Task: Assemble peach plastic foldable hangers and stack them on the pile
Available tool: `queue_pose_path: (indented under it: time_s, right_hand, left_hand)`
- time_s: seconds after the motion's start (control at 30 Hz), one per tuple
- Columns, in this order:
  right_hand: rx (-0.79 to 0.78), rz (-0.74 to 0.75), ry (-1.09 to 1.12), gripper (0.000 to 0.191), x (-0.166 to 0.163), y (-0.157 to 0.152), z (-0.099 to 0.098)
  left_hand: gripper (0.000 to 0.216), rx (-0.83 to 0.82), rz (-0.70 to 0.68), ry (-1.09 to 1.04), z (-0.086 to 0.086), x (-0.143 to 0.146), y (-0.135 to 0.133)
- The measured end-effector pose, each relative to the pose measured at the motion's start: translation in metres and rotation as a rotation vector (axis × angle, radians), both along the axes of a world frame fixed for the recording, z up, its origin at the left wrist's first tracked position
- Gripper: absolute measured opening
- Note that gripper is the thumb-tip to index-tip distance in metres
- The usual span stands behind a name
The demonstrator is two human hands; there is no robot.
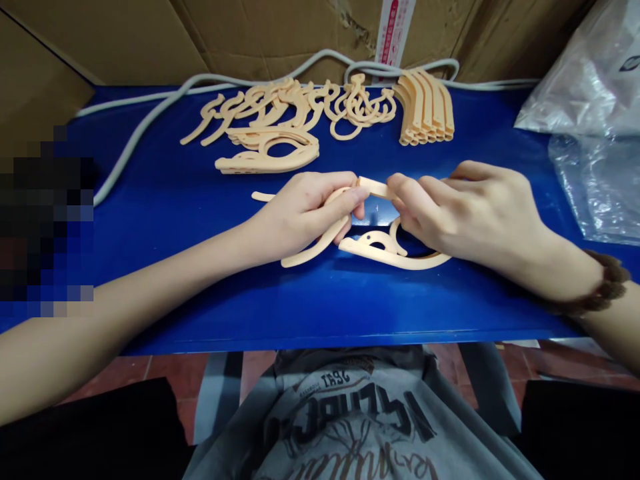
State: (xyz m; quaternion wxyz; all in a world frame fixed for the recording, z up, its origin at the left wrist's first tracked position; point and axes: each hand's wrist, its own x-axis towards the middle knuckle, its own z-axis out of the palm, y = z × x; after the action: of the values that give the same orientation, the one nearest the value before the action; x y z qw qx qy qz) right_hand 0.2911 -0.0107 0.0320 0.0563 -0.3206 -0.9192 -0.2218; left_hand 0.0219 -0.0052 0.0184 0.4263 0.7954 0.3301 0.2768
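Observation:
My left hand (313, 203) is closed around peach-coloured plastic folding-hanger parts. A curved hanger arm (313, 250) runs out below its fingers, and a thin tip (261, 197) shows to its left. Between my two hands a short straight stretch of hanger arm (375, 187) spans the gap. The fingers of my right hand (465, 207) pinch the right end of that stretch; how the parts join inside the grip is hidden. Just below, another curved hanger piece (400, 259) with a rounded hook part lies on the blue table, partly covered by my right hand.
Behind my hands lie a folded hanger bundle (270, 153), a row of curved pieces (215, 120), a pile of hooks (360, 110) and a neat stack of arms (427, 110). A white cable (185, 90) crosses the back. Clear plastic bags (590, 100) sit right, before cardboard (280, 33).

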Motion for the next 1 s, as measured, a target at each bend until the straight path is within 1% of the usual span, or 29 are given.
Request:
queue_pose_path:
  time_s: [0.17,0.27,0.37,0.5,0.63,0.73,0.83,1.0]
  right_hand:
    - [0.083,0.033,-0.014,0.049,-0.008,0.0,0.005]
    - [0.135,0.056,-0.025,0.054,-0.015,-0.002,0.009]
    - [0.082,0.038,-0.036,0.056,-0.017,-0.002,0.01]
    - [-0.003,0.016,-0.021,0.055,-0.015,-0.001,0.009]
    - [0.016,0.021,-0.031,0.056,-0.014,0.0,0.006]
    - [0.043,0.019,0.005,0.058,-0.013,0.001,0.001]
    - [0.062,-0.004,0.045,0.059,-0.01,0.002,-0.003]
    - [0.046,-0.092,0.129,0.054,-0.008,0.001,-0.006]
  left_hand:
    - [0.028,0.096,-0.03,0.014,0.001,0.004,-0.003]
    - [0.029,0.097,-0.032,0.034,0.0,0.004,-0.005]
    - [0.031,0.07,-0.042,0.055,-0.003,0.004,-0.004]
    - [0.033,0.124,-0.03,0.061,-0.006,0.004,-0.002]
    - [0.033,0.171,-0.025,0.057,-0.006,0.004,0.0]
    - [0.036,0.227,0.0,0.079,-0.005,0.003,0.001]
    - [0.039,0.172,-0.005,0.066,-0.004,0.002,0.002]
    - [0.032,-0.047,-0.052,-0.064,-0.002,0.004,-0.001]
